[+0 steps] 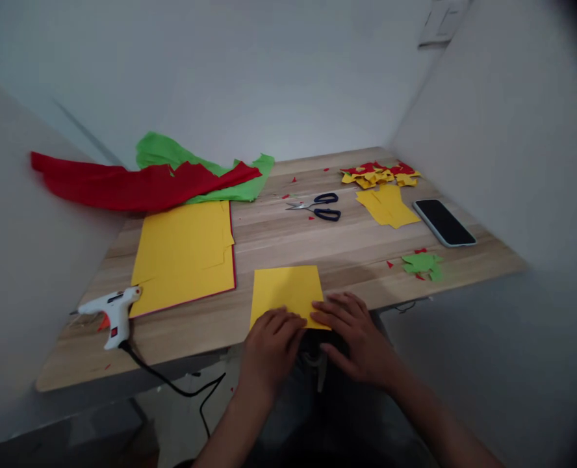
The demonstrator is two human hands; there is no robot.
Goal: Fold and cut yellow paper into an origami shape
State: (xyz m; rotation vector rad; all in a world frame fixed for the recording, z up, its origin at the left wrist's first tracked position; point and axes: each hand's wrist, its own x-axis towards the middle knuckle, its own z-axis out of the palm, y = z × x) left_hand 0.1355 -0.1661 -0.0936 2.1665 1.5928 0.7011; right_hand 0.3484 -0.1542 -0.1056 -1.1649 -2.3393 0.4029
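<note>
A square sheet of yellow paper lies at the front edge of the wooden table. My left hand has its fingers bent over the near edge of the sheet, with the thumb close to the index finger, closed on the paper. Across the sheet's near right corner rest the outstretched fingertips of my right hand; its thumb is held apart below, so this hand is open. What lies under my left fingers is hidden.
Left are a white glue gun with a cord hanging off the edge, large yellow sheets, red fabric-like material and green material. Scissors, yellow pieces, a scrap pile, a phone and green scraps lie beyond and right.
</note>
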